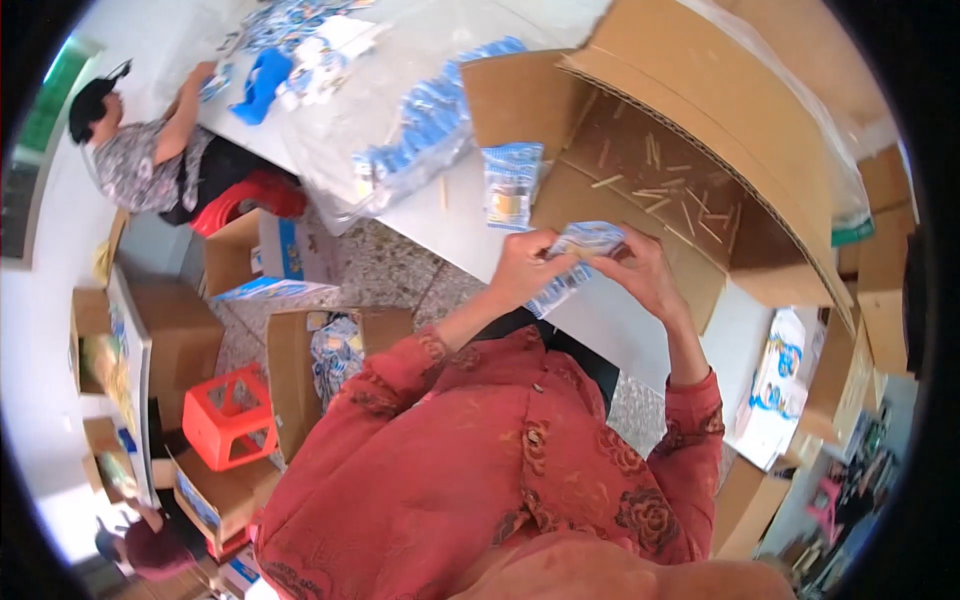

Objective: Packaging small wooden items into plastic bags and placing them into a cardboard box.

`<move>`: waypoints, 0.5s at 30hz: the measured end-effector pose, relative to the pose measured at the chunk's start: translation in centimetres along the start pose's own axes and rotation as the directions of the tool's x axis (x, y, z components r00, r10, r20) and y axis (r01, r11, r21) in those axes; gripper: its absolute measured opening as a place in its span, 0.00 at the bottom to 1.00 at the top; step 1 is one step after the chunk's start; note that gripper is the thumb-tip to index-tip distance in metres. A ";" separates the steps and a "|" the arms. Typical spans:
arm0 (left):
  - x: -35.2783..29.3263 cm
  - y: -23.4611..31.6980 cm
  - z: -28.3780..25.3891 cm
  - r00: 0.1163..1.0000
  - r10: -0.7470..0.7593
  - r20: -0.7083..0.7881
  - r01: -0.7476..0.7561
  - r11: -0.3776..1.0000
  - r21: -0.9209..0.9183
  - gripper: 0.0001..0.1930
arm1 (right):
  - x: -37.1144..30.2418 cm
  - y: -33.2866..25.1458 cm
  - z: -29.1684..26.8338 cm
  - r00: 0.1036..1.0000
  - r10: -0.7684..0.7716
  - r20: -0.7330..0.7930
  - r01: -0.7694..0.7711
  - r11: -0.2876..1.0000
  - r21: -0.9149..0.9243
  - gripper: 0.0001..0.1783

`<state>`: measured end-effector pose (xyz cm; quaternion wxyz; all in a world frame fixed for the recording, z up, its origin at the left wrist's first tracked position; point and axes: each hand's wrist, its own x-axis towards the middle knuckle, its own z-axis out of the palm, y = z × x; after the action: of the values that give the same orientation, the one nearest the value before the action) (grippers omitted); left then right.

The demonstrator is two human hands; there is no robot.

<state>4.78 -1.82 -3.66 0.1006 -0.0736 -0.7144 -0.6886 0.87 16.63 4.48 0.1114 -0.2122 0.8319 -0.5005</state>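
One small blue-and-white printed packet (578, 250) is gripped by both the left hand (527, 268) and the right hand (645, 275) above the white bench (450, 225), beside one open brown cardboard box (690, 150).

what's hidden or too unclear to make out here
- Head view: small blue-and-white packet, partly covered by left hand and right hand; contents unclear.
- Head view: big cardboard box, its far side cut off by the dark rim.
- Head view: thin sticks inside, too small to identify.

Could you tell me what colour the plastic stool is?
Red-orange plastic stool, seen best in the head view.
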 end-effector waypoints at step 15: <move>-4.1 -0.1 -5.7 0.965 -0.255 -0.068 0.248 0.964 -0.095 0.09 | 3.9 8.0 -4.0 0.978 0.033 -0.204 -0.171 0.688 -0.706 0.11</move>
<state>8.96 -7.43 -4.55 0.0374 0.0407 -0.6832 -0.7282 -6.12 21.24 -0.60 -0.0263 -0.1473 0.9781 -0.1446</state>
